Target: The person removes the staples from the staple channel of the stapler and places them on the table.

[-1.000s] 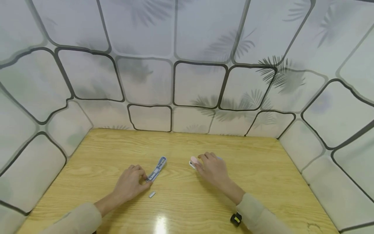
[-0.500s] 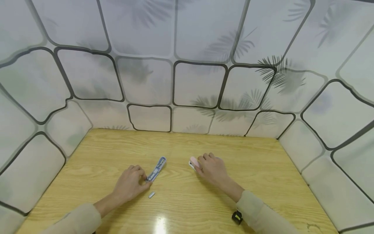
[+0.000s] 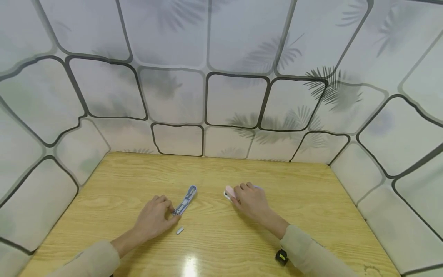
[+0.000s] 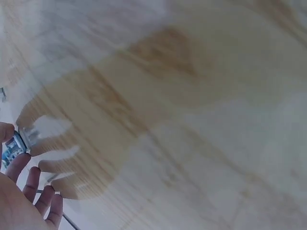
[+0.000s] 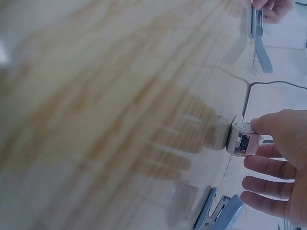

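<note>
Sleeves, beige, both forearms at near edge of table [image 3: 104,184]; small black-yellow item [image 3: 281,257] beside R sleeve, kind not clear.

Staple strip [image 3: 179,230]: short grey bar, loose on wood, just near side of L hand, not touching it. Risk: a knuckle or sleeve brushes it and it skids or breaks up; small, easy to lose on grain.

L hand [image 3: 152,219]: fingers curled, tips pinching near end of blue stapler [image 3: 185,200]. Stapler lies flat, opened out long, far end angled away toward wall. Held at one end only; risk: far end pivots or top arm flops shut on fingertips if lifted from there.

R hand [image 3: 252,200]: thumb and forefinger gripping small pink-white stapler [image 5: 242,140], other fingers straight. Wrist view shows it stood on table, front end toward cam. Second blue piece [image 5: 218,213] lies under palm side, partly cut off. Risk: pinch is light, item could tip or slide on glossy top.

Wall panels [image 3: 235,100], leaf print, behind; no hazard.
</note>
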`<state>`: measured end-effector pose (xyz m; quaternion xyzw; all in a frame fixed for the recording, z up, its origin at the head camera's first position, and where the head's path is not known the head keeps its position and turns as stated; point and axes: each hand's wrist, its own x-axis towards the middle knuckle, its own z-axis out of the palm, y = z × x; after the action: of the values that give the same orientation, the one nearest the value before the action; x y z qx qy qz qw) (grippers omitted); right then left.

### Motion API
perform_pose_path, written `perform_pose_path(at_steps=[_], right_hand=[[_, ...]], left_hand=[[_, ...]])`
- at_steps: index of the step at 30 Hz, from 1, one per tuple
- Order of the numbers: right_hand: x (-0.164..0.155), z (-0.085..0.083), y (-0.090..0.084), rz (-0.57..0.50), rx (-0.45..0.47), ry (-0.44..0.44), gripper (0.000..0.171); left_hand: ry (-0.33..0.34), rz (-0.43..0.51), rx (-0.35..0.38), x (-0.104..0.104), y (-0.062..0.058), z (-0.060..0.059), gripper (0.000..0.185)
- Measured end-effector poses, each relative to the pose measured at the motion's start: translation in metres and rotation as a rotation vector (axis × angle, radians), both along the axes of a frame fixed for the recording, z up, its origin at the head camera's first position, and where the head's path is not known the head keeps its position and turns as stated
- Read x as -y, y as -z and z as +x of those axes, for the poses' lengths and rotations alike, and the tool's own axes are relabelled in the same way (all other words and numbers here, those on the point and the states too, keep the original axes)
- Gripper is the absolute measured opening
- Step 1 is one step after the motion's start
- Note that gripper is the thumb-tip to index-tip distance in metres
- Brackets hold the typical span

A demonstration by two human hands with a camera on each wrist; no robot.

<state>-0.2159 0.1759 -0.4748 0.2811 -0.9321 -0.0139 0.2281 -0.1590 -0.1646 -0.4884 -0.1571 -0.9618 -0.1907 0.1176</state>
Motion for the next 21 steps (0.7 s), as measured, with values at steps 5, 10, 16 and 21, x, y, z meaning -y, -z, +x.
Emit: perform_pose_path(at_steps=[5,10,16,21], right_hand=[[-0.001,0.001,-0.002,-0.004,0.053,0.007,0.025],[-0.002,0.004,-0.004,-0.009,0.092,-0.009,0.025],[-0.002,0.007,-0.006,-0.020,0.099,-0.070,0.024],[-0.001,0.012,-0.007,-0.038,0.097,-0.105,0.023]], left_hand=[[-0.009,0.020,0.028,0.000,-0.002,0.001,0.027],[-0.027,0.054,0.047,-0.004,-0.009,0.002,0.030],[0.011,0.094,-0.055,-0.018,-0.019,0.004,0.028],[0.083,0.098,-0.117,-0.034,-0.021,0.006,0.027]])
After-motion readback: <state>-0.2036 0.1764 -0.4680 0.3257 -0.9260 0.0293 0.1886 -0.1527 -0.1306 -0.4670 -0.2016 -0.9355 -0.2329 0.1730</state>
